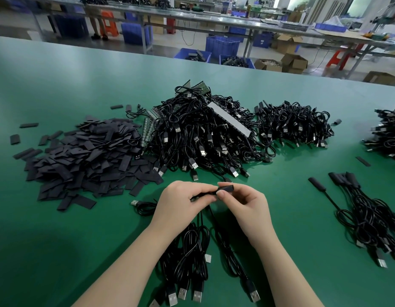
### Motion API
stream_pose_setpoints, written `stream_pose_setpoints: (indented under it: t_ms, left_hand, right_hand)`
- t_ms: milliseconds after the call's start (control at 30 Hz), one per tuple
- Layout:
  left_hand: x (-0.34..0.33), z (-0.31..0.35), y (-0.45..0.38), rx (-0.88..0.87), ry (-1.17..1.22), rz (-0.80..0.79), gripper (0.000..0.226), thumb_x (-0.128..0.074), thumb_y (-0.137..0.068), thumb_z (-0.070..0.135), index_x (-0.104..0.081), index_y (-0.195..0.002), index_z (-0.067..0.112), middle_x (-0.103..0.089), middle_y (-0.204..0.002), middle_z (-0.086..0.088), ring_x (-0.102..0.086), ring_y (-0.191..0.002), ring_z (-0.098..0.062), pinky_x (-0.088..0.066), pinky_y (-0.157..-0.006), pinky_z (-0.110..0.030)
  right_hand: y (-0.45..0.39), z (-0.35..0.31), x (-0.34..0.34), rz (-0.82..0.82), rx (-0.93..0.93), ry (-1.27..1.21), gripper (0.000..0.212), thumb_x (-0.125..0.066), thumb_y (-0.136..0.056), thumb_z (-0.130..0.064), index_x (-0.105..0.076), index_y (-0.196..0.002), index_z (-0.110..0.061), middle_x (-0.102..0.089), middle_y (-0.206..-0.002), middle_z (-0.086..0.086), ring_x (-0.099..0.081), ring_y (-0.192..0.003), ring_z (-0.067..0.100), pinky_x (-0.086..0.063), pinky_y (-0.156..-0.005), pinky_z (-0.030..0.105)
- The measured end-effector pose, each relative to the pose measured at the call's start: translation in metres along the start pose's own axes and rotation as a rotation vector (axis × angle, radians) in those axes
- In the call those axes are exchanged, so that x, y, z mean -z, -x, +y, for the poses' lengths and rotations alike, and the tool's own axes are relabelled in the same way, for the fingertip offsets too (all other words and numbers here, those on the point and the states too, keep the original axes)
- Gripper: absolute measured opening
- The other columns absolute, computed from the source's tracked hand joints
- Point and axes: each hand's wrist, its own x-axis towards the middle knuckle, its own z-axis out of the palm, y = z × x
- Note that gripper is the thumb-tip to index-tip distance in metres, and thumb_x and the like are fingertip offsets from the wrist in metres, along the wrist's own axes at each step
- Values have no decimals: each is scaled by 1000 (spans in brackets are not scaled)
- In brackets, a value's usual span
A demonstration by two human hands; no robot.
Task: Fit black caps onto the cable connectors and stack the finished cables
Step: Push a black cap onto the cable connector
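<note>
My left hand (181, 201) grips the connector end of a black cable (201, 196) just above the green table (59, 240). My right hand (243, 202) pinches a black cap (225, 187) that sits over that connector's tip. Several cables (192, 258) hang from my hands toward me, their USB plugs near the bottom edge. A heap of flat black caps (86, 156) lies to the left. A big pile of uncapped cables (203, 131) sits straight ahead. A stack of capped cables (366, 216) lies at the right.
A second cable pile (296, 125) sits behind right, and another (389, 134) touches the right edge. A loose USB cable (143, 204) lies left of my left hand. Stray caps dot the table. Benches, blue crates and cardboard boxes stand beyond the far edge.
</note>
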Motion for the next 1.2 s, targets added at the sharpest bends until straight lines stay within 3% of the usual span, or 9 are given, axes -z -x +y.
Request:
stream_pose_setpoints:
  t_ms: [133, 300, 433, 700, 767, 900, 1033, 1200]
  left_hand:
    - [-1, 0, 0, 37, 23, 18, 20, -76, -79, 32, -76, -98, 37, -69, -91, 32, -64, -89, 10, -47, -78, -10]
    - [-2, -5, 0, 115, 3, 23, 21, -77, -78, 40, -75, -98, 40, -71, -91, 25, -64, -90, 7, -53, -80, -23]
    - [0, -3, -2, 88, 21, -1, 29, -70, -72, 53, -64, -100, 54, -67, -92, 32, -64, -88, 5, -50, -77, -21]
    - [1, -1, -3, 50, 35, -44, 31, -66, -72, 56, -61, -103, 59, -67, -90, 36, -64, -88, 8, -50, -77, -18]
    - [2, 0, -3, 57, 14, -43, 30, -63, -74, 58, -60, -103, 58, -66, -91, 36, -64, -88, 8, -50, -76, -18]
    - [2, 1, -2, 53, -14, -43, 28, -62, -77, 51, -58, -104, 54, -64, -97, 37, -62, -90, 10, -50, -76, -16]
    - [0, -5, -1, 67, -15, -28, 19, -70, -78, 40, -73, -97, 38, -67, -92, 31, -63, -89, 8, -49, -77, -17]
    - [2, -4, -1, 77, 12, -67, 29, -71, -78, 45, -67, -106, 50, -66, -100, 35, -61, -98, 11, -48, -84, -13]
  right_hand:
    - [0, 1, -2, 14, 4, 38, 27, -76, -84, -15, -78, -80, -42, -77, -81, -3, -67, -75, 4, -53, -72, 15]
    - [0, 4, -2, -1, 7, 29, 25, -77, -85, -14, -78, -82, -39, -77, -83, 0, -68, -76, 9, -54, -74, 20]
    - [-1, 3, -1, -30, 19, 36, 34, -75, -86, -10, -78, -81, -43, -77, -84, -6, -70, -78, 6, -54, -74, 16]
    - [-1, 0, 1, -79, 41, 37, 33, -73, -88, -7, -78, -82, -39, -77, -92, -11, -69, -78, 2, -52, -72, 14]
    - [-1, 1, 0, -79, 48, 57, 32, -73, -88, -8, -77, -84, -40, -76, -95, -12, -68, -78, 5, -54, -72, 19]
    - [-1, 3, 1, -77, 53, 81, 27, -74, -88, -14, -77, -90, -41, -75, -92, 4, -68, -83, 32, -56, -79, 42]
    - [0, 4, 0, -88, 54, 90, 27, -74, -88, -12, -77, -89, -39, -76, -93, -5, -69, -81, 20, -55, -77, 31]
    - [0, 2, -1, -29, 32, 49, 28, -73, -88, -11, -77, -87, -39, -77, -87, -3, -66, -77, 9, -54, -74, 22]
